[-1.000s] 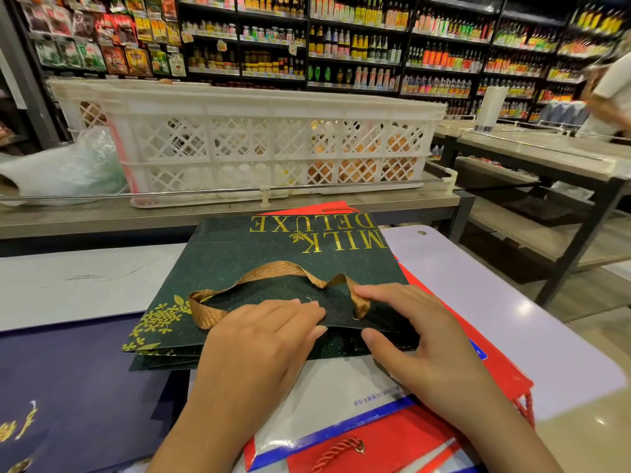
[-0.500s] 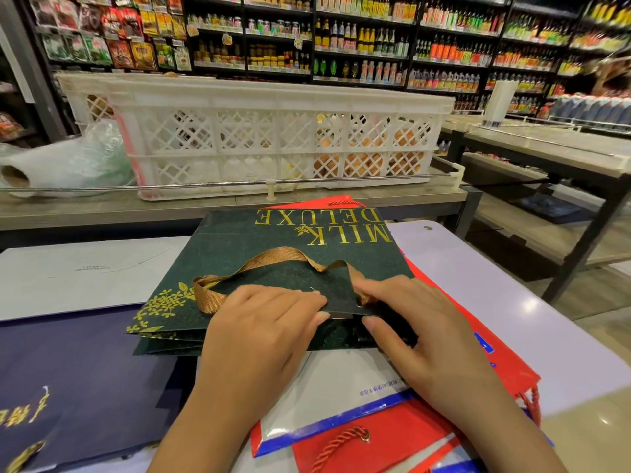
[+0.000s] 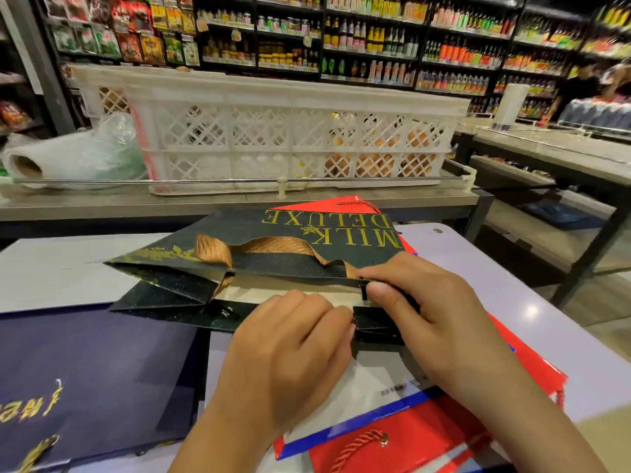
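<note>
Dark green gift bag (image 3: 307, 230) lies flat at frame centre, gold "MILK DELUXE" print facing away, mouth toward the camera and parted into a slit. Gold ribbon handle (image 3: 273, 245) lies loose on the top panel.

Right hand (image 3: 437, 312), centre right, pinches the upper edge of the mouth – thumb under, fingers on top, right beside the ribbon's end. Left hand (image 3: 286, 346), lower centre, has its fingers curled onto the lower edge of the mouth and grips it; the thumb is hidden.

The bag rests on a stack: a red bag (image 3: 532, 367) sticks out to the right and a white-and-blue bag (image 3: 358, 397) lies under the hands. A navy bag (image 3: 92, 363) is at lower left, touching the green one. All of them lie on a pale table (image 3: 580, 353).

Behind, on a counter across the upper middle – a white lattice crate (image 3: 273, 131) with a roll of plastic bags (image 3: 51, 158) at its left. Store shelves (image 3: 375, 35) fill the top.
</note>
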Tool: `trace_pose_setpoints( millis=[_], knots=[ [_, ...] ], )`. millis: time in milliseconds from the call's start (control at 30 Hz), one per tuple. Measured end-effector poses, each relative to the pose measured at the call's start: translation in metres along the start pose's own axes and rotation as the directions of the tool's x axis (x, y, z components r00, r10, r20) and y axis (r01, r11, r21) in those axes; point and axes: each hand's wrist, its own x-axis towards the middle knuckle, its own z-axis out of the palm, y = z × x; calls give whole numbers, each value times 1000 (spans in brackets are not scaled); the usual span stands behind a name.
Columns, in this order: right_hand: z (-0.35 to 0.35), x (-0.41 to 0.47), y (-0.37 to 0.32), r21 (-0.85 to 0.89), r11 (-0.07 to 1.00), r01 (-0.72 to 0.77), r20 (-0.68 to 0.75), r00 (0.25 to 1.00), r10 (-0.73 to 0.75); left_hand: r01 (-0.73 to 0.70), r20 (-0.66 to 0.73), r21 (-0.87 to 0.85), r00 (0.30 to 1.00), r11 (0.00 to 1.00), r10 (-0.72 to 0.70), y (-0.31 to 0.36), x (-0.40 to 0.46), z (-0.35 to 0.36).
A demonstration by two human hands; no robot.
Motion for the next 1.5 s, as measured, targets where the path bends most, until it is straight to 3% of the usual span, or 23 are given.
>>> trace_pose_setpoints(
  millis=[133, 433, 1133, 1367, 1500],
  knots=[
    [8, -1, -4, 80, 996, -35, 6, 999, 35, 174, 89, -31, 981, 984, -171, -5, 0, 2],
    [24, -5, -5, 136, 989, -55, -1, 998, 55, 306, 142, -66, 945, 950, -294, -7, -2, 6],
    [32, -13, -3, 194, 980, -48, -39, 998, 56, 351, 167, -100, 929, 931, -332, -2, 1, 3],
    [29, -13, -1, 208, 978, -33, -105, 993, 56, 342, 33, -181, 939, 922, -342, 0, 0, 0],
    [26, -15, 2, 230, 972, -50, -85, 994, 71, 324, 81, -186, 946, 928, -314, 1, 0, 1]
  ],
)
